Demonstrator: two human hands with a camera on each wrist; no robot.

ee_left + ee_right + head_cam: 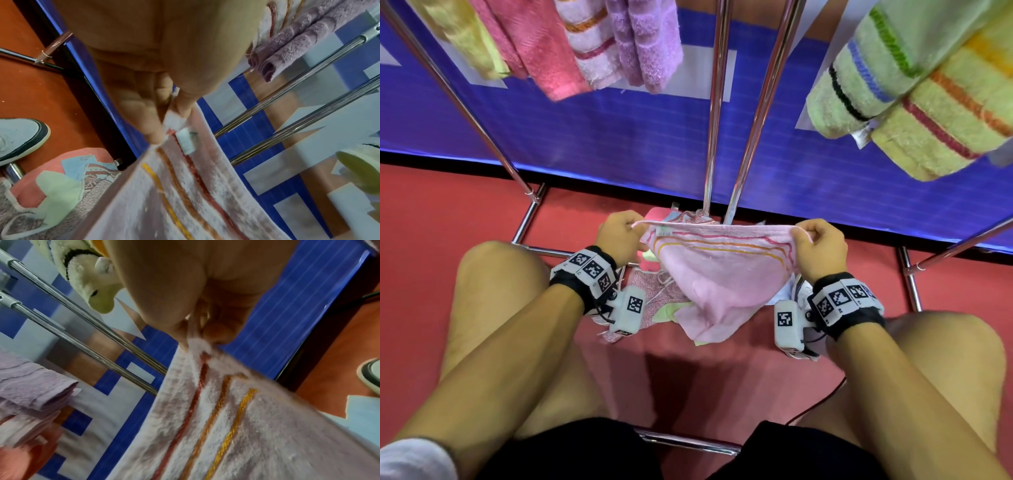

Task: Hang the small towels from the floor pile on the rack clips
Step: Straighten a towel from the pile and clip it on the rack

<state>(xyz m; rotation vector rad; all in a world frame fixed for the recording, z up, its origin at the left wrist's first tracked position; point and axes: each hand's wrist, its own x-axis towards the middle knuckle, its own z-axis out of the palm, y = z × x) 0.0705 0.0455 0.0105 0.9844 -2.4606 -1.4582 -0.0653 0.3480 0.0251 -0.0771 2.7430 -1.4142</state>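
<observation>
A pale pink towel (722,274) with red, orange and yellow stripes is stretched between both hands above the floor pile (654,294). My left hand (619,236) pinches its left top corner, near a white label (186,142). My right hand (816,245) pinches the right top corner (197,344). The towel (174,194) sags in the middle and hides much of the pile. In the left wrist view the pile (51,186) shows pink, green, blue and patterned cloths. The clips are out of view.
Chrome rack poles (717,102) rise just behind the towel. Hung towels: yellow, pink, striped and purple (643,41) at upper left, green and yellow striped (914,89) at upper right. A blue panel (619,137) stands behind; red floor (448,212); my knees flank the pile; shoe (18,138).
</observation>
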